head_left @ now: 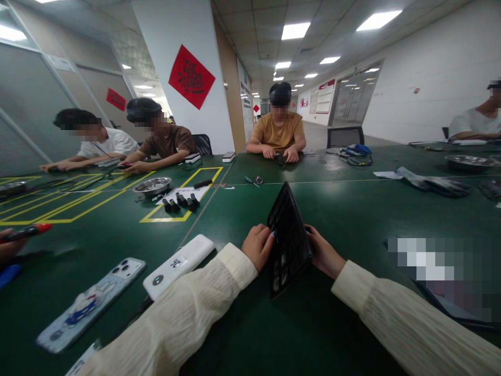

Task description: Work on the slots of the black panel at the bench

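1. At the lower left of the frame, a phone in a cartoon case (92, 303) and a white power bank (178, 266) are laid flat on the green table (352, 209).
2. At centre, a black keyboard-like panel (287, 245) is stood on edge, clasped between the left hand (258, 245) and the right hand (323, 256), with fingers curled against either side.
3. The step is judged to be holding the panel upright; even pressure from both sides is called for next.
4. Farther off, left of centre, a steel bowl (152, 185) and small black parts (180, 201) are seen.

Bare green table (352, 219) lies open between the tilted black panel (288, 240) and the grey gloves (432, 184) toward the far right. Near left edge obstructed: white power bank (178, 266), cased phone (92, 303) just beside it, both flat.
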Available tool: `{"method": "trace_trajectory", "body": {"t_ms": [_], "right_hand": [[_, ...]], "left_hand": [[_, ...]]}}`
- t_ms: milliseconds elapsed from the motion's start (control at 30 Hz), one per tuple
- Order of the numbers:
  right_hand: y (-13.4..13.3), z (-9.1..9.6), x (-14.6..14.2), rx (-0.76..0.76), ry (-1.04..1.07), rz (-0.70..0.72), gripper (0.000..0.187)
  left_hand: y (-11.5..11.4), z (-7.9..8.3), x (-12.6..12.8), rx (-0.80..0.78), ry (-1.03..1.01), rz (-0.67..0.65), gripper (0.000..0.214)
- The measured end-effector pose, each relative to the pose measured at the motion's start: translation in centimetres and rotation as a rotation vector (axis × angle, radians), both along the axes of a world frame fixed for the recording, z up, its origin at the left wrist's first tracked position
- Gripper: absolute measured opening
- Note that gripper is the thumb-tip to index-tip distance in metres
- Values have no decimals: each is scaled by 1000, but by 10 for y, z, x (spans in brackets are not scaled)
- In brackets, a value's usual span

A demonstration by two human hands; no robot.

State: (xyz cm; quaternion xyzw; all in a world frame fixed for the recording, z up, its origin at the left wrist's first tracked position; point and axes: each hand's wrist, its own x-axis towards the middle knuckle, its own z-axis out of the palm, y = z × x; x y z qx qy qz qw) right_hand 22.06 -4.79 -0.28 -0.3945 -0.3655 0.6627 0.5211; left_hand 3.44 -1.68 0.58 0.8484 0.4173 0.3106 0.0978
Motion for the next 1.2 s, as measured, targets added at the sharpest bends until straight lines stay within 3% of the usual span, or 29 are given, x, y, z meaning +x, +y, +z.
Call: {"method": "trace_trajectory", "body": {"t_ms": [300,467,800,1200], "right_hand": [[3,-5,0,-2,-3,-15,30],[3,-5,1,0,9,-16,29],[2,-5,0,8,-1,-4,29],[5,-6,1,2,-20,9,30]], "left_hand": [[1,0,0,31,43,15,36],[0,-2,-1,53,11,91,26],[-1,-2,0,69,70,116,19],[1,-5,0,50,34,52,23]]}}
